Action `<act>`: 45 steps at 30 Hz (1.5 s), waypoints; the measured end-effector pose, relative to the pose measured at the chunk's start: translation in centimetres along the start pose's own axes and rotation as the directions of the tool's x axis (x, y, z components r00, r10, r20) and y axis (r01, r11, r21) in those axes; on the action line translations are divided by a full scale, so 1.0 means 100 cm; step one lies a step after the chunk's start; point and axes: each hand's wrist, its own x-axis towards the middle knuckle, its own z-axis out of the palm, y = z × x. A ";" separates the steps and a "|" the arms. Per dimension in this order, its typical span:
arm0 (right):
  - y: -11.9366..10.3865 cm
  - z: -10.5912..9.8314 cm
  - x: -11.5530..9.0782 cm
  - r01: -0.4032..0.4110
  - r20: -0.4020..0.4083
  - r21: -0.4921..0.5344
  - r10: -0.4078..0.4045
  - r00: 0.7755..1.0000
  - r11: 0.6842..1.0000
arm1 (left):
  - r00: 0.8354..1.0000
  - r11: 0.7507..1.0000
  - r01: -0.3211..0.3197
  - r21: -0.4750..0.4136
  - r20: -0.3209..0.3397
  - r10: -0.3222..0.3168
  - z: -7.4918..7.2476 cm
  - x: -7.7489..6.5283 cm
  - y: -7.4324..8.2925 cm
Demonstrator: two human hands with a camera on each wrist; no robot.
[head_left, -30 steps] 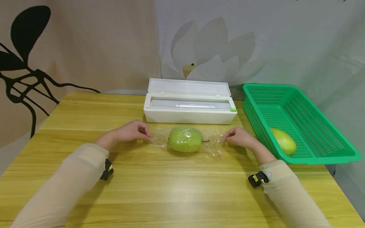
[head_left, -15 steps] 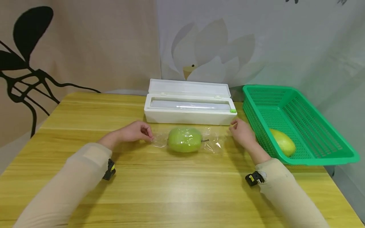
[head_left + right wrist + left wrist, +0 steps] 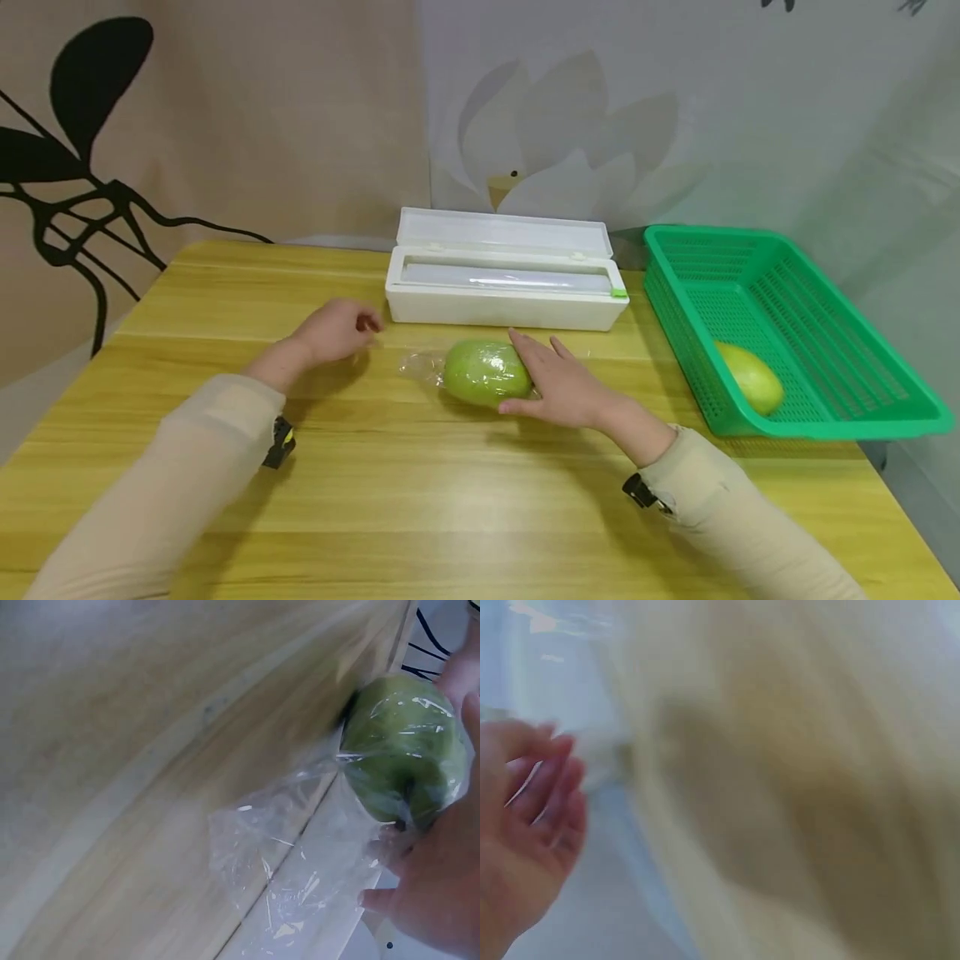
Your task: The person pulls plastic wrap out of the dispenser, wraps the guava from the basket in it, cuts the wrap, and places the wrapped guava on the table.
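A green pear-like fruit (image 3: 483,372) lies on its side on the wooden table, wrapped in clear cling film (image 3: 422,365) that sticks out past its left end. My right hand (image 3: 570,390) reaches over the fruit's right end, fingers and thumb spread and extended, the fingertips touching it. The right wrist view shows the fruit (image 3: 401,742) beside this hand, with loose crinkled film (image 3: 262,847) trailing from it. My left hand (image 3: 333,331) hovers left of the film, fingers loosely curled, apart from it and holding nothing. Blur softens the left wrist view around the left hand (image 3: 532,802).
Behind the fruit stands a white cling film box (image 3: 506,308), lid up, with a roll (image 3: 506,277) inside and a green cutter at its right end. A green basket (image 3: 847,354) at the right holds a yellow-green fruit (image 3: 752,377).
My left hand has let go of the film's left end and drawn back leftward. My right hand has left the film's right end, swung outward, then moved in onto the fruit.
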 end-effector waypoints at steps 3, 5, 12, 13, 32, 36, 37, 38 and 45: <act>0.004 0.001 0.000 0.001 -0.002 -0.006 -0.001 1.000 1.000 | 0.994 0.995 -0.075 -0.072 -0.080 0.069 0.000 0.006 0.028; 0.004 0.001 0.001 0.009 0.001 -0.010 -0.009 1.000 1.000 | 0.989 0.985 -0.145 -0.090 -0.039 0.142 0.009 0.007 0.049; 0.007 0.003 0.002 0.003 0.007 0.003 -0.003 1.000 1.000 | 0.930 0.944 -0.322 0.080 0.215 0.299 0.056 -0.001 0.074; 0.010 0.004 0.000 -0.006 0.005 0.014 0.006 1.000 1.000 | 0.930 0.940 -0.328 0.095 0.207 0.303 0.059 -0.001 0.074; 0.048 0.002 -0.031 -0.506 -0.061 -0.250 0.508 0.859 0.826 | 0.952 0.964 -0.265 -0.039 0.151 0.267 0.057 0.021 0.069; 0.052 -0.002 -0.029 -0.558 -0.087 -0.195 0.553 0.829 0.806 | 0.953 0.965 -0.256 -0.060 0.152 0.262 0.057 0.024 0.070; 0.052 -0.003 -0.028 -0.556 -0.065 -0.162 0.554 0.830 0.815 | 0.954 0.965 -0.254 -0.064 0.149 0.261 0.057 0.024 0.069; 0.053 -0.003 -0.026 -0.545 -0.041 -0.110 0.544 0.838 0.831 | 0.954 0.965 -0.254 -0.067 0.145 0.261 0.057 0.025 0.068; 0.058 -0.001 -0.018 -0.334 0.030 0.432 0.357 0.934 0.838 | 0.959 0.970 -0.237 -0.060 0.144 0.243 0.055 0.025 0.069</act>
